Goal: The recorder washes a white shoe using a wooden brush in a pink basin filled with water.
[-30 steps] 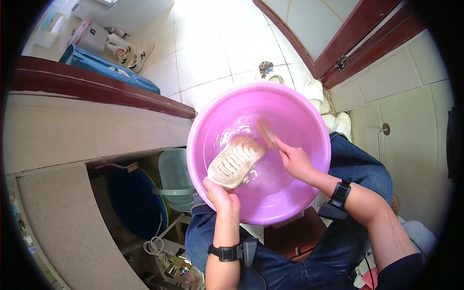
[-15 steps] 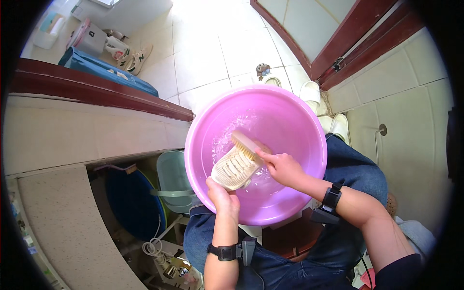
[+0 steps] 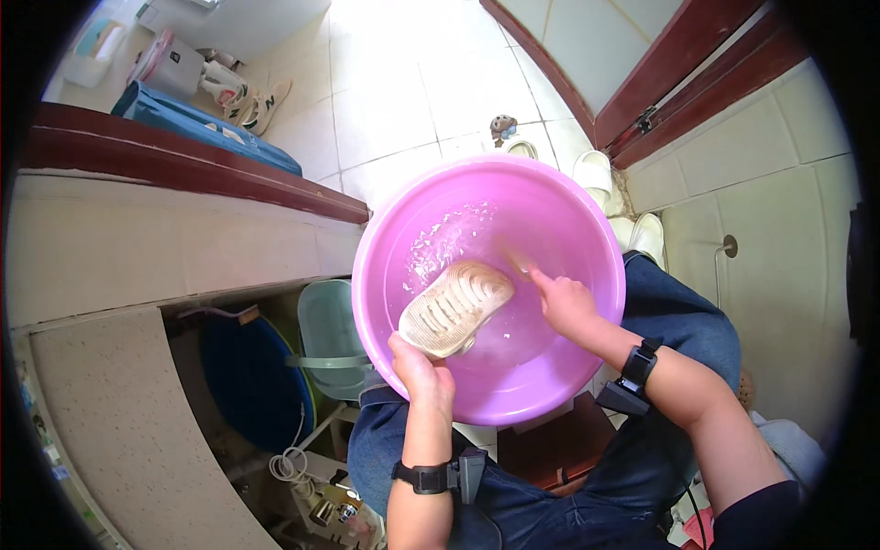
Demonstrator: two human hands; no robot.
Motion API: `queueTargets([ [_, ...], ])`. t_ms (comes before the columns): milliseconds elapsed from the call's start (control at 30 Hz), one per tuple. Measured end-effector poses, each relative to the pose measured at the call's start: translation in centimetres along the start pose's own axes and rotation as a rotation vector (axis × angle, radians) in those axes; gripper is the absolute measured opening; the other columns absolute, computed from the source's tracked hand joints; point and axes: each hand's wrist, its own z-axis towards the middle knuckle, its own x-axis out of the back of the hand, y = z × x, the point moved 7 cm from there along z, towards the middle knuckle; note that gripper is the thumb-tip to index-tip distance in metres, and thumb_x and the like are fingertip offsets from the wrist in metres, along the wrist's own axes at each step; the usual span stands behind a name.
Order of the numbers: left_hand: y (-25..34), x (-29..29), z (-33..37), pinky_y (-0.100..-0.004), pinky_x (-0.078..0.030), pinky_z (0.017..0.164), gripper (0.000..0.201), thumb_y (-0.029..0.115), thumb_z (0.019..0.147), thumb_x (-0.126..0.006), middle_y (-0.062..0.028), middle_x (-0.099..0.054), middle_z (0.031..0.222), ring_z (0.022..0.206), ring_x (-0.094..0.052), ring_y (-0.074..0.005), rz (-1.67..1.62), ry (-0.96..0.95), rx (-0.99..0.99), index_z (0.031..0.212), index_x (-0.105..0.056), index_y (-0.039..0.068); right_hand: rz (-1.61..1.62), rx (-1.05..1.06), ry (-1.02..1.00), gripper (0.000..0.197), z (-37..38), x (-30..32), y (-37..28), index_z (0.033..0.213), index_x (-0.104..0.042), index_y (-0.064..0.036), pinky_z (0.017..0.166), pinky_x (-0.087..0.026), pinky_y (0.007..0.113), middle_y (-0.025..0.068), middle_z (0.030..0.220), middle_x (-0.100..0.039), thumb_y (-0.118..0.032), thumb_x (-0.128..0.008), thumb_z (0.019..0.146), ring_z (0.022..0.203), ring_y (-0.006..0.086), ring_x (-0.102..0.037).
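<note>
A cream slipper [image 3: 456, 309] with its ridged, dirt-marked sole turned up is tilted over the pink basin [image 3: 394, 385]. My left hand [image 3: 423, 368] grips its near end at the basin's left rim, fingers partly hidden under it. Over the basin, just right of the slipper's far end, my right hand [image 3: 566, 302] is closed around a scrubbing brush [image 3: 516, 259]. Motion smears the brush, and it is apart from the sole. Shallow water with bright ripples lies in the basin.
The basin stands between my knees. To its left are a pale green tub [image 3: 325, 335] and a dark blue round object [image 3: 252, 385] beneath a counter [image 3: 119, 422]. White slippers [image 3: 646, 236] lie at the right wall. A dark red door frame [image 3: 202, 179] runs along the left.
The brush has come off the sole and moved right with my right hand, uncovering the slipper's far end. My left hand stays nearly still on the slipper.
</note>
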Motion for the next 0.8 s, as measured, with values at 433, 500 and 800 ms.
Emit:
queueTargets([
  [433,0.7,-0.8,-0.7,-0.0366,-0.048,0.086,0.043,0.028,0.091,-0.030,-0.0137,-0.056,0.113,0.103,-0.057,-0.0253,-0.004,0.004,-0.050,0.115,-0.050,-0.002,0.386,0.274,-0.011,0.040,-1.1,3.6,-3.9,0.119,-0.056,-0.0158,0.065,-0.047,0.045,0.0209,0.071,-0.060,-0.009,-0.047,0.080,0.066,0.0368,-0.059],
  [500,0.7,-0.9,-0.7,-0.0365,-0.048,0.086,0.044,0.028,0.091,-0.030,-0.0139,-0.056,0.113,0.104,-0.056,-0.0253,-0.003,-0.008,-0.055,0.115,-0.049,-0.003,0.328,0.278,-0.095,0.042,-2.0,3.7,-4.5,0.119,-0.055,-0.0148,0.063,-0.047,0.043,0.0209,0.069,-0.059,-0.007,-0.046,0.079,0.062,0.0358,-0.059],
  [800,0.9,-0.8,-0.1,-0.0350,-0.047,0.085,0.041,0.028,0.092,-0.031,-0.0139,-0.057,0.109,0.100,-0.057,-0.0235,0.064,-0.058,-0.128,0.110,-0.050,-0.004,0.556,0.308,-0.251,0.040,-2.3,4.8,-5.1,0.115,-0.058,-0.0113,0.062,-0.047,0.040,0.0217,0.071,-0.059,-0.005,-0.044,0.078,0.063,0.0331,-0.060],
])
